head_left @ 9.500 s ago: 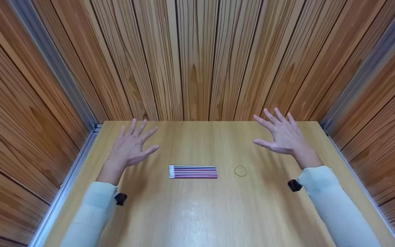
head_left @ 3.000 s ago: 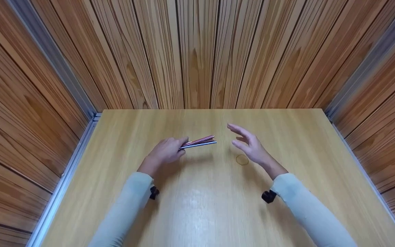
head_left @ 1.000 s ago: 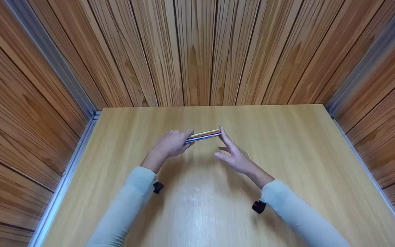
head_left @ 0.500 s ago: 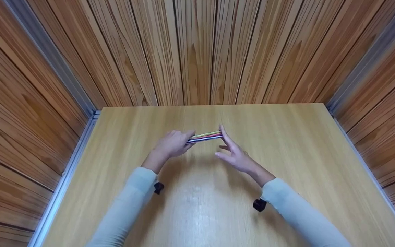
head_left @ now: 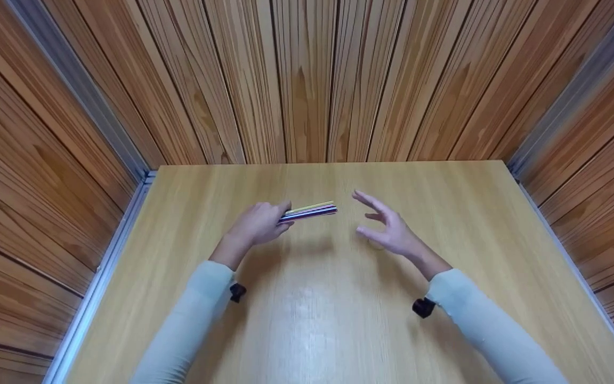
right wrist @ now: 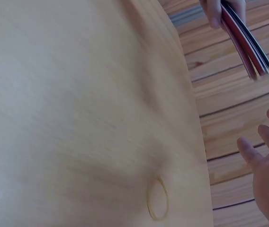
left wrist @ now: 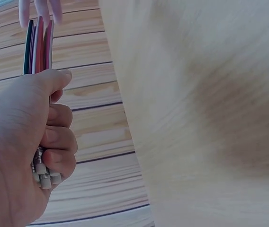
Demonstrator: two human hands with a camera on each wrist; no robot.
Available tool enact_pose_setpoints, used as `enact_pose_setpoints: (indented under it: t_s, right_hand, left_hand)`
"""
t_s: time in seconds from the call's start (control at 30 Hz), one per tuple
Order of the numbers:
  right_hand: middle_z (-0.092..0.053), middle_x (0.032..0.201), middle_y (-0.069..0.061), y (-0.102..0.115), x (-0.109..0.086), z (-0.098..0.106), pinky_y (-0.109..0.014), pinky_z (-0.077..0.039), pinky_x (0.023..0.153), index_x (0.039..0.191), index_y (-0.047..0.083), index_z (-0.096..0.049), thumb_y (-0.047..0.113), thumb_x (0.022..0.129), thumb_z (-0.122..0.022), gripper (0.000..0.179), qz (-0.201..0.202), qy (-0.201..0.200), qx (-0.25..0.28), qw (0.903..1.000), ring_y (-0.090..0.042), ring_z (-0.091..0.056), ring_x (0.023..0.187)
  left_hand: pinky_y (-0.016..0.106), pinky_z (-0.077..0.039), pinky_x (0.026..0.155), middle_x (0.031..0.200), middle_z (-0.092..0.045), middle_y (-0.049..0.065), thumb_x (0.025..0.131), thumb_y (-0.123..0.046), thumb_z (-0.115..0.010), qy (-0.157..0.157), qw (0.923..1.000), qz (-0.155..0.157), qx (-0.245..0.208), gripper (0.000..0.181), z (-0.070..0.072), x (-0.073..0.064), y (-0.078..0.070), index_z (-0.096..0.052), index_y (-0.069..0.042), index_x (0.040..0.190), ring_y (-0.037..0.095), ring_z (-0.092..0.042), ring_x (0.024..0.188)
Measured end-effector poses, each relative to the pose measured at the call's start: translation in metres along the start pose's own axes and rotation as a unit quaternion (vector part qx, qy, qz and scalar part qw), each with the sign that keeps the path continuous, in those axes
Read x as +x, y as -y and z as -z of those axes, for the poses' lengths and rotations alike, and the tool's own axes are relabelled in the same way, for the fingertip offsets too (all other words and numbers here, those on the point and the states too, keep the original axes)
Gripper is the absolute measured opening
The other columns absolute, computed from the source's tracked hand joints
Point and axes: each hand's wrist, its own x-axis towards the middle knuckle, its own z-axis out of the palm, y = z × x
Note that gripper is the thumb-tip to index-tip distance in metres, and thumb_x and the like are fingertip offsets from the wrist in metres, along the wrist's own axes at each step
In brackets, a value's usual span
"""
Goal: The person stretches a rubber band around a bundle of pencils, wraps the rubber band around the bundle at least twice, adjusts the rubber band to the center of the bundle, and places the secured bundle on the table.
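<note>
My left hand grips a bundle of striped pencils above the table, fingers wrapped round its eraser end. In the left wrist view the white erasers stick out below the little finger, and the other ends rise past the thumb, slightly fanned. A short gap to the right of the pencil ends, my right hand is held with fingers spread and nothing in it. Under it a thin yellow rubber band lies on the table, mostly hidden by the hand in the head view.
The wooden table reaches back to a plank wall. Plank side walls with grey metal rails stand at left and right. A small black camera sits at the left wrist and another black camera at the right.
The pencils, flat on the table at first, are now in my left hand. My right fingers, against the pencil ends half a second ago, have drawn back right; the left hand shifted slightly left.
</note>
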Motion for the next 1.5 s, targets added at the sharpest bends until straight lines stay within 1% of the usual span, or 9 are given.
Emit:
enact_pose_setpoints:
  t_s: [0.13, 0.3, 0.57, 0.7, 0.87, 1.03, 1.2, 1.37, 1.5]
  right_hand:
    - [-0.046, 0.177, -0.022, -0.002, 0.000, 0.014, -0.071, -0.041, 0.129, 0.172, 0.006, -0.043, 0.001, 0.099, -0.080, 0.082, -0.007, 0.003, -0.029, 0.9995, -0.044, -0.041, 0.166]
    - [-0.052, 0.173, -0.019, -0.007, 0.004, 0.031, -0.074, -0.041, 0.127, 0.168, 0.006, -0.049, 0.006, 0.095, -0.087, 0.082, -0.018, 0.034, -0.093, 0.9949, -0.045, -0.046, 0.163]
    - [-0.060, 0.162, -0.019, -0.017, 0.009, 0.054, -0.076, -0.041, 0.125, 0.160, 0.016, -0.062, 0.026, 0.094, -0.092, 0.073, -0.081, 0.113, -0.191, 0.9717, -0.049, -0.052, 0.156]
    - [-0.063, 0.155, -0.017, -0.030, 0.002, 0.055, -0.079, -0.040, 0.124, 0.151, 0.013, -0.068, 0.028, 0.094, -0.092, 0.064, -0.097, 0.132, -0.229, 0.9596, -0.050, -0.053, 0.154]
    - [-0.065, 0.144, -0.014, -0.047, -0.010, 0.053, -0.074, -0.045, 0.120, 0.138, 0.011, -0.075, 0.028, 0.093, -0.093, 0.052, -0.107, 0.152, -0.252, 0.9499, -0.045, -0.058, 0.143]
    - [-0.065, 0.137, -0.010, -0.059, -0.019, 0.050, -0.064, -0.048, 0.116, 0.124, 0.016, -0.081, 0.028, 0.091, -0.094, 0.037, -0.114, 0.156, -0.259, 0.9463, -0.037, -0.060, 0.133]
    - [-0.066, 0.135, -0.008, -0.065, -0.025, 0.046, -0.056, -0.047, 0.112, 0.110, 0.017, -0.084, 0.024, 0.092, -0.092, 0.020, -0.117, 0.149, -0.272, 0.9436, -0.033, -0.057, 0.131]
    - [-0.066, 0.134, -0.009, -0.068, -0.026, 0.042, -0.049, -0.047, 0.104, 0.105, 0.017, -0.084, 0.019, 0.095, -0.089, 0.011, -0.110, 0.149, -0.290, 0.9391, -0.031, -0.056, 0.127]
    - [-0.066, 0.132, -0.009, -0.067, -0.025, 0.039, -0.045, -0.047, 0.099, 0.102, 0.015, -0.084, 0.015, 0.096, -0.087, 0.007, -0.098, 0.141, -0.310, 0.9350, -0.029, -0.056, 0.121]
  left_hand:
    - [0.031, -0.047, 0.070, 0.098, -0.069, 0.010, 0.114, -0.031, -0.068, 0.006, 0.9998, 0.015, -0.007, 0.032, 0.002, -0.003, 0.003, -0.062, -0.012, 0.139, 0.024, -0.062, 0.081]
    - [0.032, -0.048, 0.072, 0.101, -0.070, 0.010, 0.114, -0.031, -0.069, 0.007, 0.9997, 0.022, -0.009, 0.033, 0.003, -0.005, 0.005, -0.062, -0.012, 0.140, 0.025, -0.063, 0.084]
    - [0.032, -0.048, 0.073, 0.103, -0.071, 0.008, 0.114, -0.031, -0.068, 0.006, 0.9990, 0.034, -0.026, 0.030, 0.003, -0.007, 0.008, -0.063, -0.013, 0.138, 0.024, -0.063, 0.084]
    - [0.033, -0.047, 0.073, 0.101, -0.070, 0.008, 0.114, -0.032, -0.068, 0.008, 0.9990, 0.036, -0.026, 0.030, 0.001, -0.006, 0.008, -0.064, -0.013, 0.137, 0.024, -0.062, 0.084]
    - [0.034, -0.046, 0.073, 0.100, -0.070, 0.009, 0.114, -0.032, -0.068, 0.004, 0.9995, 0.029, -0.013, 0.030, -0.001, -0.007, 0.009, -0.065, -0.011, 0.136, 0.024, -0.060, 0.084]
    - [0.035, -0.047, 0.075, 0.101, -0.070, 0.009, 0.114, -0.033, -0.067, 0.004, 0.9992, 0.036, -0.018, 0.029, -0.001, -0.008, 0.011, -0.064, -0.012, 0.135, 0.025, -0.061, 0.086]
    - [0.036, -0.047, 0.075, 0.101, -0.069, 0.009, 0.115, -0.033, -0.066, 0.007, 0.9989, 0.039, -0.025, 0.028, -0.003, -0.008, 0.011, -0.064, -0.013, 0.134, 0.025, -0.061, 0.086]
    - [0.034, -0.046, 0.073, 0.100, -0.068, 0.007, 0.116, -0.034, -0.065, 0.018, 0.9983, 0.044, -0.034, 0.027, -0.007, -0.008, 0.010, -0.065, -0.014, 0.134, 0.023, -0.061, 0.084]
    - [0.034, -0.046, 0.074, 0.100, -0.068, 0.007, 0.116, -0.034, -0.065, 0.013, 0.9984, 0.042, -0.035, 0.026, -0.008, -0.008, 0.010, -0.065, -0.014, 0.134, 0.024, -0.060, 0.085]
